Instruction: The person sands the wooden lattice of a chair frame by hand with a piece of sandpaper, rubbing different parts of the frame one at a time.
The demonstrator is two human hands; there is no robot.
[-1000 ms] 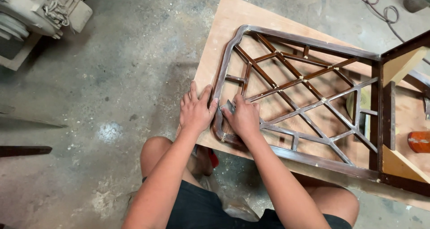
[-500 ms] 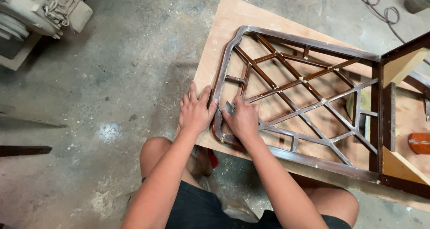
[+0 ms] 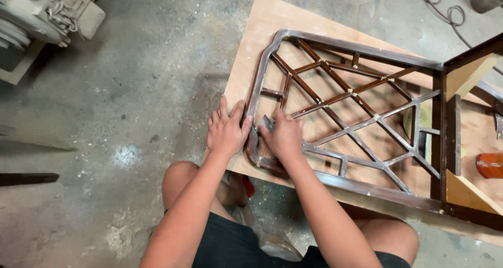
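Landmark: dark brown lacquered wooden lattice frame (image 3: pixel 361 116), with rounded corners and thin crossing bars, lying flat on a pale plywood board (image 3: pixel 272 21) over a rough grey concrete floor (image 3: pixel 131 89).

Change: next to nothing; compared with a second ago both hands sit at the same rounded near-left corner of the frame, with only slight shifts of the fingers. The work stays local to that corner.

Left hand (image 3: pixel 226 132): spread flat, palm down, on the board just outside the frame's left rail, thumb touching the rail; it grips nothing and steadies the piece.

Right hand (image 3: pixel 285 137): inside the frame at the same corner, fingers curled over a small grey folded piece (image 3: pixel 267 122), possibly abrasive paper, pressed against the rail's inner edge.

Materials: the frame is glossy, with pale specks at the joints; the board is matte and light-grained; the floor is dusty and stained.

Right of the frame: dark wooden upright panel (image 3: pixel 456 126) joined to it, pale unfinished wooden blocks, and a rounded orange object (image 3: pixel 490 164) at the picture's edge.

Far left of the frame: grey metal machine (image 3: pixel 42 11).
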